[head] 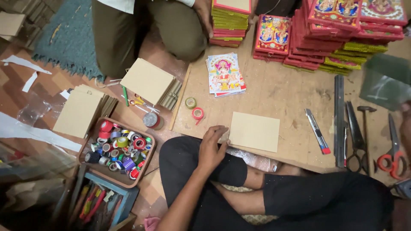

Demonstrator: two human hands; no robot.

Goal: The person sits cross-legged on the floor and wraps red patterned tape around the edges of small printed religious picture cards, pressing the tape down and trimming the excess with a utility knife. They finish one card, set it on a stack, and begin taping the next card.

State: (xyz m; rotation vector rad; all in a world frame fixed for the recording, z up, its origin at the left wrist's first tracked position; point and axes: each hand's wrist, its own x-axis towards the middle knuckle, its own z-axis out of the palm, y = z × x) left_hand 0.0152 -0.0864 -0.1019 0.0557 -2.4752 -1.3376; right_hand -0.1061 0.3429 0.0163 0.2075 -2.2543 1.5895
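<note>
Low to the floor, a scuffed plywood bench (pixel 282 92) carries the work. At left, a brown tray of coloured tape rolls (pixel 117 149) sits beside it. The left hand (pixel 212 147) rests curled at the near edge, fingertips touching a plain tan rectangular board (pixel 254 131), gripping nothing. Beyond lie a pile of colourful printed pictures (pixel 224 74) and red-framed picture stacks (pixel 338 32). Bare wood stays open around the board. The right hand (pixel 406 128) is blurred at the frame edge; its grip is unclear.

Right hand (pixel 406 128) blurred at the frame's edge, holding a smeared glass sheet (pixel 385 81).
</note>
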